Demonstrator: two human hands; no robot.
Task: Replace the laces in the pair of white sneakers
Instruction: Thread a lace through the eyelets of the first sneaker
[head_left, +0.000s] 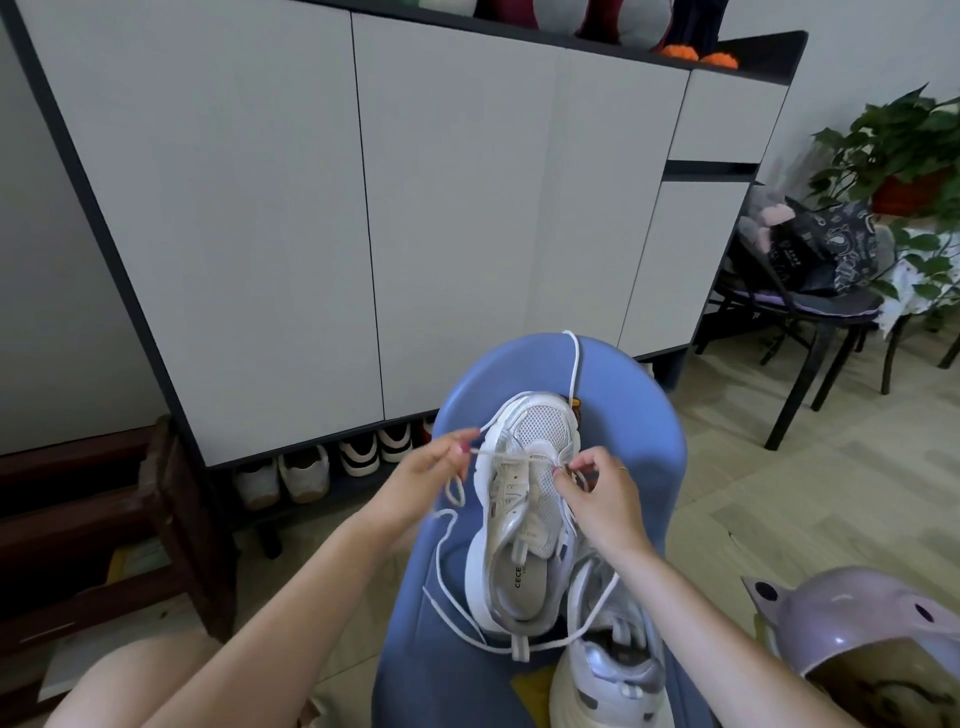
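Sneaker (524, 499) sits on the blue seat (654, 467) right between my fingers. Left hand (434, 470) pinches the lace (498, 455), right hand (592, 491) pinches its other end at the eyelets. I'd pull both sides even before crossing up. Second sneaker (613, 644) waits nearer my right wrist.

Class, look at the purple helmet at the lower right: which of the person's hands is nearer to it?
Right. The right hand pinches lace at the sneaker's right edge, on the purple helmet's side; the left hand is beyond the sneaker.
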